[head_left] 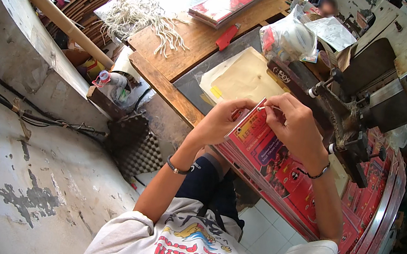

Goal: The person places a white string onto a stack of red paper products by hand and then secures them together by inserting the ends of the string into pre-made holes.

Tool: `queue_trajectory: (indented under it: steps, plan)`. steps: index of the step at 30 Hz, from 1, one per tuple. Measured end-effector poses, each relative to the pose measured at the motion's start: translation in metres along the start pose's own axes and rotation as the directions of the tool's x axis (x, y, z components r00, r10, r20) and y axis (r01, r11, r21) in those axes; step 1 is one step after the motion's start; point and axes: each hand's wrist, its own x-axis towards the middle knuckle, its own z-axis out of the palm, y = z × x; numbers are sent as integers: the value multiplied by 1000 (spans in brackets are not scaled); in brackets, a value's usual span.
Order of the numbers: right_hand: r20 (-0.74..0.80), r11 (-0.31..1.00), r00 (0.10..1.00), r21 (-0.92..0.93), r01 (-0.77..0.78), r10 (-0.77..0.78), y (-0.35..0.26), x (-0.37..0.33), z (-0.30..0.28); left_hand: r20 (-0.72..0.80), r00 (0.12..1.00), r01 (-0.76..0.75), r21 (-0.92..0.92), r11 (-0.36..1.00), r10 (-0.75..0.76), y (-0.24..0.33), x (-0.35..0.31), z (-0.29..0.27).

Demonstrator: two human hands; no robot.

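Near the table's front edge, a stack of red printed cardboard sheets lies tilted in front of me, with a narrow strip and small holes along its upper left edge. My left hand is closed on that edge, its thumb and fingers near the far corner. A short white cord shows at the edge between my hands. The fingers of my right hand are pinched at the cord, with the wrist over the sheets. The fingertips partly cover the cord, so how far it passes through a hole is hidden.
A heap of white cords hangs over the table's left corner. Beyond lie a red printed stack, a red tool, tan paper and a filled plastic bag. A metal machine stands close right, beside tall red stacks.
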Motion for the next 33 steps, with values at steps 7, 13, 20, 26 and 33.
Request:
queue_trajectory:
  steps: [7,13,20,26,33]
  plan:
    - [21,997,999,-53,46,-45,4,-1,3,-39,999,21,17,1000,-21,0,-1,1]
    - [48,996,997,-57,70,-67,0,-1,2,-96,995,-31,85,996,40,-4,-1,1]
    - [54,998,997,-36,60,-58,1,-1,0,-118,993,2,151,989,16,-2,0,3]
    - [218,966,949,71,-247,227,-21,5,-25,-494,869,-58,-158,986,-28,-7,-3,8]
    - [323,954,934,201,-223,150,-4,-4,-39,-634,755,-349,-605,716,-167,-13,2,-17]
